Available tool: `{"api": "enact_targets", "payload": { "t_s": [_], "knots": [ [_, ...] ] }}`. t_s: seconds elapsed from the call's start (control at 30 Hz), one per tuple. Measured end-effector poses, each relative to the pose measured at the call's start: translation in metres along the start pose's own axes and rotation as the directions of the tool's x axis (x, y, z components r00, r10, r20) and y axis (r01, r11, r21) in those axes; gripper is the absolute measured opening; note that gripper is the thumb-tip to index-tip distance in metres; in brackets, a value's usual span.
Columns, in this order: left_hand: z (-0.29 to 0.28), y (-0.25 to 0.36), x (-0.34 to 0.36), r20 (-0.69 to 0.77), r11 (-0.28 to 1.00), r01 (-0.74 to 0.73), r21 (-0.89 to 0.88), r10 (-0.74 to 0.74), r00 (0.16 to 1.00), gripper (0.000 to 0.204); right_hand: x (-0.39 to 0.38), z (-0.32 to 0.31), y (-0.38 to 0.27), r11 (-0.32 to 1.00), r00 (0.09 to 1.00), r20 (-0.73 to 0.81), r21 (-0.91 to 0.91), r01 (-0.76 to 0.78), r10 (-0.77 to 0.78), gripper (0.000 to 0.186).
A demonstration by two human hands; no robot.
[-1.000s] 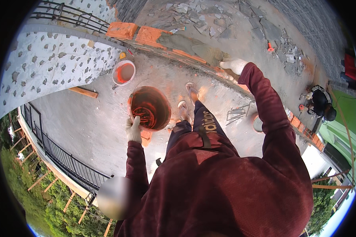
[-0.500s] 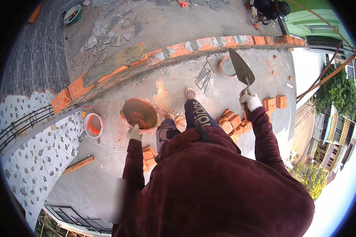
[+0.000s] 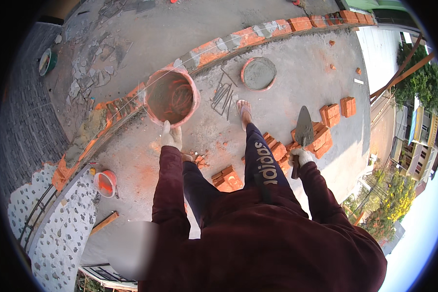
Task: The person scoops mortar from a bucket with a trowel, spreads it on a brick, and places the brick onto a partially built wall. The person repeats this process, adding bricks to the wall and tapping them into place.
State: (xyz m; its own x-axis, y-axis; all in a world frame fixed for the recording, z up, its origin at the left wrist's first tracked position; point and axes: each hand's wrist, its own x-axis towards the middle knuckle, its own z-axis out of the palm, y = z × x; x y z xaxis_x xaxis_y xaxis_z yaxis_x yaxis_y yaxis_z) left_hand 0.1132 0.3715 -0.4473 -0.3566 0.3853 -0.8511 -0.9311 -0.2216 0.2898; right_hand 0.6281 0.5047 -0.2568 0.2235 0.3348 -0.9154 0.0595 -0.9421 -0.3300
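Observation:
My left hand [image 3: 172, 136], in a pale work glove, grips the near rim of an orange-red bucket [image 3: 195, 100]. Wet grey-brown residue coats the bucket's inside. Its far edge overlaps the low brick wall [image 3: 207, 57] in the view; whether it rests on the wall I cannot tell. My right hand [image 3: 302, 158], gloved too, is closed round the handle of a pointed trowel [image 3: 304, 127], whose blade points away from me above stacked bricks [image 3: 319, 141]. Patches of grey mortar lie along the wall's top, and a taut string runs beside it.
A round tub [image 3: 258, 89] of grey mortar stands near the wall, beside bent metal rods [image 3: 222, 101]. More bricks [image 3: 227, 179] lie by my legs. A smaller orange bucket [image 3: 113, 178] and a wooden plank [image 3: 104, 223] are at the left. Rubble [image 3: 90, 78] lies beyond the wall.
My left hand has moved the bucket forward, from beside my feet to the wall. My right hand has lowered the trowel toward the stacked bricks. The view has shifted, and my feet have moved.

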Motion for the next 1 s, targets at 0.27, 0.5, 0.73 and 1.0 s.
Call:
{"api": "enact_targets", "payload": {
  "t_s": [0.27, 0.5, 0.73, 1.0],
  "knots": [
    [0.165, -0.027, 0.17, 0.176, 0.928, -0.309, -0.207, 0.346, 0.921, 0.023, 0.317, 0.051, -0.128, 0.895, 0.9, -0.061, -0.149, 0.42, -0.432, 0.032],
    [0.19, -0.003, 0.288, 0.187, 0.867, -0.48, -0.132, 0.497, 0.847, 0.032, 0.411, 0.149, -0.169, 0.799, 0.822, 0.317, -0.236, 0.552, -0.474, 0.02],
    [0.145, -0.066, 0.168, 0.241, 0.932, -0.348, 0.106, 0.316, 0.918, 0.046, 0.405, 0.157, -0.179, 0.746, 0.823, 0.377, -0.369, 0.554, -0.424, 0.006],
    [-0.126, -0.175, -0.138, -0.091, -0.329, 0.091, 0.94, 0.016, 0.996, 0.058, 0.368, 0.203, -0.145, 0.742, 0.916, 0.277, -0.541, 0.397, -0.289, 0.007]
  ]
}}
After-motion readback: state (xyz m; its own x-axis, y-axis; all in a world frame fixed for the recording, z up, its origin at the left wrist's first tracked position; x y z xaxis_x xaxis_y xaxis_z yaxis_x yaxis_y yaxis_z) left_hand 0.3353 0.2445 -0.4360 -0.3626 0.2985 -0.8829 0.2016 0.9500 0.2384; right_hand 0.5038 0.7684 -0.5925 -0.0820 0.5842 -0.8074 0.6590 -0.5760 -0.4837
